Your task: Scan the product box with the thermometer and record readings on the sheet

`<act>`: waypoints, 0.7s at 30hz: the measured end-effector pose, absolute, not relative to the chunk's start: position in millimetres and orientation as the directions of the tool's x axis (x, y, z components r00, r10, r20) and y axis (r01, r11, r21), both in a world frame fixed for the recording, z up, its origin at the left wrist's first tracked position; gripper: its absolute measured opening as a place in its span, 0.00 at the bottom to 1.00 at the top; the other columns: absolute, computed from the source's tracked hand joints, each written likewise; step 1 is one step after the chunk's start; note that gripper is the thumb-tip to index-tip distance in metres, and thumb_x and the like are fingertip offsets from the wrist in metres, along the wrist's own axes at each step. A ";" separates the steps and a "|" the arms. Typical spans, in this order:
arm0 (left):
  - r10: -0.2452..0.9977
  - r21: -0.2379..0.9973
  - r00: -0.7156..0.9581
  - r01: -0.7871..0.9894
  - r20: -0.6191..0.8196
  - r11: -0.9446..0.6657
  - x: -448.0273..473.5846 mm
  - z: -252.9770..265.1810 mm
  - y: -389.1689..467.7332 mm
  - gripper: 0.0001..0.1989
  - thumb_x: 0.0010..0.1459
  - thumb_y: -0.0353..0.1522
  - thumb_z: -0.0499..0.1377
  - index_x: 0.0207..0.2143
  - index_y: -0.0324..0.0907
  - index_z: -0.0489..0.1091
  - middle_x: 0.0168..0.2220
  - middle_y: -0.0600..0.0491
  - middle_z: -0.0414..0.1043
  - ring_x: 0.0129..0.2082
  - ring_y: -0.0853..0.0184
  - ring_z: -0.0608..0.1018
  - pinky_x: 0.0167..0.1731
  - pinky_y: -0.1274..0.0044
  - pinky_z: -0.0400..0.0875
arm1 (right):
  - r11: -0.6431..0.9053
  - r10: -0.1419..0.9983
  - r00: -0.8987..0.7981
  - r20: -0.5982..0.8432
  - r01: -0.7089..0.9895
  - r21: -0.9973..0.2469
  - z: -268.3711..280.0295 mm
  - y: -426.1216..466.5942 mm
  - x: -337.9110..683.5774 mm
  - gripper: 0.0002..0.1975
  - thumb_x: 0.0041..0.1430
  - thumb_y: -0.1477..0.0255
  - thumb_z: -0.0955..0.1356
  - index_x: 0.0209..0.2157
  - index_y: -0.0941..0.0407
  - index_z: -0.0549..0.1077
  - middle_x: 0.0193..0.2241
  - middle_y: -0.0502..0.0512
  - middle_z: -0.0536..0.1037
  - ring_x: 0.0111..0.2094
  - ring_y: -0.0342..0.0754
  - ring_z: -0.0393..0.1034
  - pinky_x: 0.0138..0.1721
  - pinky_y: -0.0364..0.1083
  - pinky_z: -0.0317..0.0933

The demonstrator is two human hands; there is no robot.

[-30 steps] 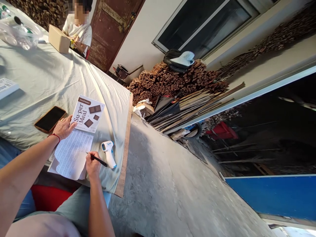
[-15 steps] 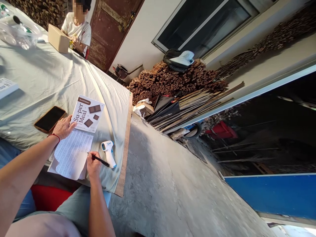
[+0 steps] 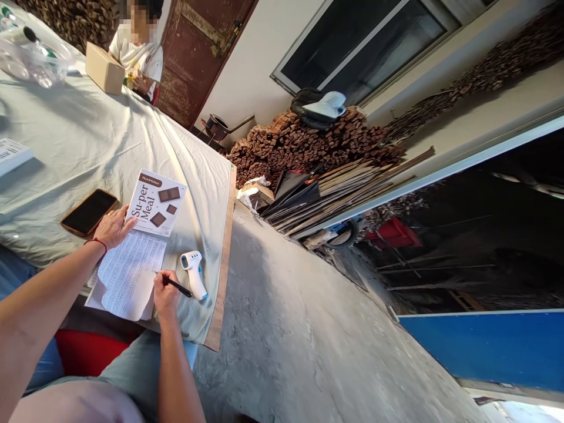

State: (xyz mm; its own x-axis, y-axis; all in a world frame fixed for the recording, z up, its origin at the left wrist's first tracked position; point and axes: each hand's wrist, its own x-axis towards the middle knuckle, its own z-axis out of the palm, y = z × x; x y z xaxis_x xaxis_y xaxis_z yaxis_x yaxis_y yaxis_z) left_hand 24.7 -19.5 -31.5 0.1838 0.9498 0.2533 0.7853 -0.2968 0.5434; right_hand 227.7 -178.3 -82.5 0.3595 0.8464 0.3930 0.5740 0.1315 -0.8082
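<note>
Handwritten lines cover the sheets of paper at the table's near corner. My right hand is closed round a black pen, its tip at the right part of the writing. My left hand lies flat with fingers spread, touching the lower left edge of a white "Su-per Meal" box and the top of the paper. A red cord circles the left wrist. Just left of that hand lies a dark-screened phone. Right of the pen rests a white and blue infrared thermometer.
A pale cloth covers the table, whose wooden edge runs along the right. At the far end a person sits behind a cardboard box. Plastic bottles stand far left, a white box nearer. Firewood lines the wall.
The pen and my right hand have shifted very slightly left. My left hand stays where it was. At the far end the person's head and hands have moved a little.
</note>
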 end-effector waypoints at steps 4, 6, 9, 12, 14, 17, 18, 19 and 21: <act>0.952 0.549 0.182 0.783 0.246 -0.291 25.0 -29.1 -20.6 0.34 0.67 0.53 0.40 0.60 0.40 0.65 0.51 0.39 0.77 0.53 0.46 0.77 0.55 0.58 0.68 | 0.128 0.852 0.370 0.371 0.540 -0.832 -81.0 -179.2 227.9 0.10 0.61 0.64 0.62 0.29 0.52 0.69 0.23 0.51 0.76 0.26 0.48 0.71 0.31 0.46 0.68; 0.952 0.554 0.177 0.780 0.248 -0.290 25.2 -28.4 -20.9 0.34 0.67 0.53 0.40 0.60 0.40 0.65 0.52 0.39 0.77 0.53 0.45 0.77 0.55 0.57 0.68 | 0.130 0.847 0.388 0.363 0.510 -0.850 -80.2 -179.8 228.0 0.10 0.61 0.64 0.62 0.30 0.52 0.69 0.23 0.51 0.76 0.25 0.48 0.71 0.30 0.46 0.68; 0.951 0.548 0.182 0.783 0.248 -0.293 25.3 -27.5 -21.2 0.33 0.67 0.51 0.41 0.61 0.39 0.64 0.52 0.38 0.77 0.53 0.45 0.77 0.55 0.56 0.68 | 0.131 0.838 0.408 0.363 0.495 -0.859 -80.0 -180.3 227.5 0.10 0.62 0.64 0.62 0.30 0.53 0.70 0.23 0.51 0.76 0.25 0.49 0.71 0.30 0.46 0.68; 0.954 0.538 0.189 0.792 0.234 -0.289 25.3 -25.7 -21.8 0.33 0.67 0.51 0.40 0.61 0.39 0.63 0.52 0.38 0.77 0.53 0.46 0.77 0.56 0.57 0.68 | 0.134 0.826 0.410 0.386 0.523 -0.842 -80.5 -180.0 227.0 0.10 0.62 0.65 0.62 0.30 0.52 0.70 0.24 0.51 0.76 0.26 0.49 0.72 0.32 0.46 0.68; 0.955 0.534 0.190 0.796 0.226 -0.285 25.3 -24.6 -22.1 0.33 0.67 0.50 0.40 0.61 0.38 0.63 0.52 0.37 0.76 0.53 0.45 0.77 0.56 0.57 0.68 | 0.140 0.824 0.401 0.401 0.541 -0.829 -80.8 -179.7 227.0 0.10 0.62 0.64 0.62 0.30 0.52 0.69 0.24 0.52 0.76 0.26 0.49 0.72 0.32 0.46 0.68; 0.954 0.531 0.198 0.796 0.225 -0.290 25.4 -23.4 -22.4 0.33 0.67 0.50 0.40 0.62 0.37 0.63 0.53 0.37 0.76 0.54 0.45 0.77 0.56 0.57 0.67 | 0.145 0.832 0.378 0.407 0.559 -0.816 -81.3 -179.3 227.2 0.11 0.63 0.64 0.62 0.30 0.52 0.69 0.23 0.51 0.76 0.26 0.48 0.71 0.31 0.45 0.68; 0.953 0.533 0.200 0.794 0.226 -0.293 25.4 -23.2 -22.5 0.34 0.67 0.50 0.40 0.62 0.37 0.63 0.53 0.37 0.76 0.54 0.45 0.76 0.56 0.57 0.67 | 0.142 0.833 0.374 0.408 0.568 -0.811 -81.5 -179.3 227.3 0.11 0.63 0.64 0.61 0.30 0.52 0.69 0.23 0.51 0.76 0.25 0.48 0.71 0.31 0.45 0.68; 0.953 0.536 0.200 0.792 0.226 -0.293 25.5 -22.9 -22.7 0.34 0.67 0.50 0.40 0.62 0.37 0.63 0.53 0.37 0.76 0.54 0.46 0.76 0.57 0.57 0.67 | 0.136 0.833 0.372 0.408 0.578 -0.805 -81.8 -179.3 227.3 0.12 0.63 0.64 0.61 0.29 0.53 0.69 0.23 0.51 0.75 0.25 0.47 0.71 0.31 0.45 0.68; 0.955 0.541 0.197 0.790 0.222 -0.289 25.6 -22.4 -23.2 0.35 0.67 0.51 0.39 0.63 0.36 0.62 0.54 0.37 0.76 0.55 0.46 0.76 0.57 0.57 0.67 | 0.120 0.831 0.378 0.410 0.596 -0.794 -82.0 -180.1 227.4 0.12 0.64 0.63 0.61 0.29 0.53 0.69 0.23 0.51 0.75 0.26 0.47 0.71 0.31 0.45 0.69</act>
